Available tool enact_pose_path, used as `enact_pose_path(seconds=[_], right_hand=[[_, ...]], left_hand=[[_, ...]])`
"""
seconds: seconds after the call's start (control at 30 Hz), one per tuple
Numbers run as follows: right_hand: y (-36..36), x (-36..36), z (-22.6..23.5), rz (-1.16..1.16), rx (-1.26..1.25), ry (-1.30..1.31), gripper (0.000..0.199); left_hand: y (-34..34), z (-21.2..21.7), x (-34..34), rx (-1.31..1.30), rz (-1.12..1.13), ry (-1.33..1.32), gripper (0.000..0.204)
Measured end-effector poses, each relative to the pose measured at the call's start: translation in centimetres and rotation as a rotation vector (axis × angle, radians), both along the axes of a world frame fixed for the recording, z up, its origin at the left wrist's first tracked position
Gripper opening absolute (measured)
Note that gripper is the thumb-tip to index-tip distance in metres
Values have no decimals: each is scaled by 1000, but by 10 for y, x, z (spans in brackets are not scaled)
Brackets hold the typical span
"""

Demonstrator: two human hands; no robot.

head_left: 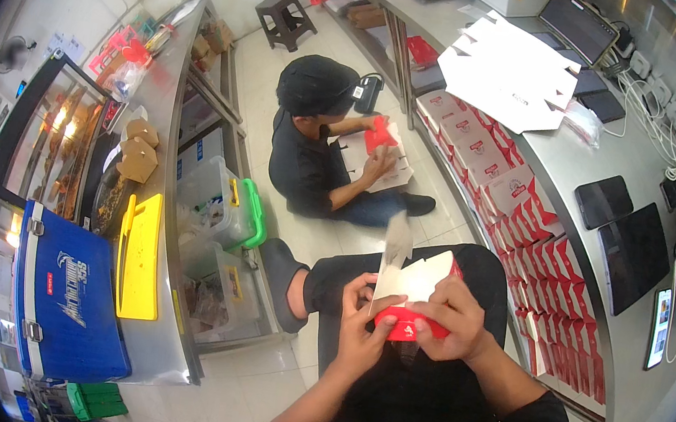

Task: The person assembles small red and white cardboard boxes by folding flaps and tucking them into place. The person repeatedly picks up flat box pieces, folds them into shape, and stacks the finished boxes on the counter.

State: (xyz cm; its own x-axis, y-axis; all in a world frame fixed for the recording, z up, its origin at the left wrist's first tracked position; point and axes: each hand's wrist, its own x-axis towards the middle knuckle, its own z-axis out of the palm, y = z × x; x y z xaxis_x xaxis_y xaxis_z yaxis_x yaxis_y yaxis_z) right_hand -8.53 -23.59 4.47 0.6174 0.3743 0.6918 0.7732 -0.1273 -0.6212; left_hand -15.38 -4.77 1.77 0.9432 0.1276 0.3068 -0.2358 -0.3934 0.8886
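Note:
Above my lap, both hands hold a partly folded red-and-white cardboard food box (411, 289). Its pale inside faces up, and one flap stands raised on the left side. My left hand (359, 315) grips the left edge, fingers behind the flap and thumb on the near red panel. The right hand (456, 318) is closed over the right side, its thumb pressing near the red front. Some fingertips are hidden behind the card. Across from me a seated co-worker in black holds a similar red box piece (380, 136) over white card sheets.
Stacked red-and-white boxes (518, 191) fill the shelf under the right steel counter, which bears flat white card blanks (507, 71), tablets (636, 256), a phone and cables. On the left counter are a blue cooler box (74, 297), a yellow cutting board (142, 259) and a heated display case. Plastic bins (219, 213) sit below.

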Motion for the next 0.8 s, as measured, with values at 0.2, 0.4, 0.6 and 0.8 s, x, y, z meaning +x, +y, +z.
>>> enact_pose_path(seconds=[0.2, 0.4, 0.6, 0.8], right_hand=[[-6, 15, 8, -82, -28, 179, 15], [2, 9, -1, -59, 13, 121, 17], [19, 2, 0, -107, 101, 122, 17], [23, -3, 5, -127, 61, 56, 15]], left_hand=[[3, -18, -4, -471, -138, -257, 50], [24, 42, -4, 117, -306, 101, 43], [29, 72, -7, 443, -438, 147, 59], [19, 49, -12, 46, 64, 168, 68]])
